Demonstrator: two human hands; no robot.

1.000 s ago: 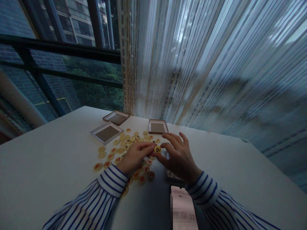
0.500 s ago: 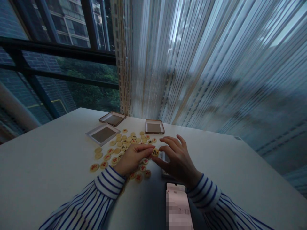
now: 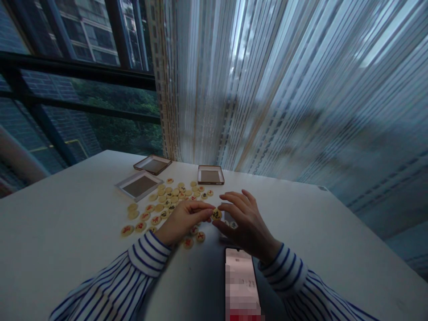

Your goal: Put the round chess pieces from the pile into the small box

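Observation:
A round Chinese chess piece [image 3: 216, 215] with a black character stands tilted, its face toward me, between my hands above the table. My left hand [image 3: 187, 217] pinches its left edge with fingers and thumb. The thumb and index finger of my right hand [image 3: 243, 223] close round it from the right, its other fingers raised. Below my right hand, a box [image 3: 230, 209] holding pieces with dark characters is partly covered. Loose chess pieces [image 3: 155, 220], some red, some black, some blank side up, lie spread around and beyond my left hand.
A phone [image 3: 241, 281] with a lit screen lies in front of me, near my right wrist. At the far side of the white table [image 3: 83, 214] are a brown-edged tray [image 3: 211, 182], another brown-edged tray [image 3: 153, 171] and a pale tray [image 3: 123, 189]. String curtains [image 3: 214, 89] hang behind.
The piece has turned so that its character faces me more squarely, and my right fingers have closed in on it. The view has shifted slightly, uncovering pieces in the box.

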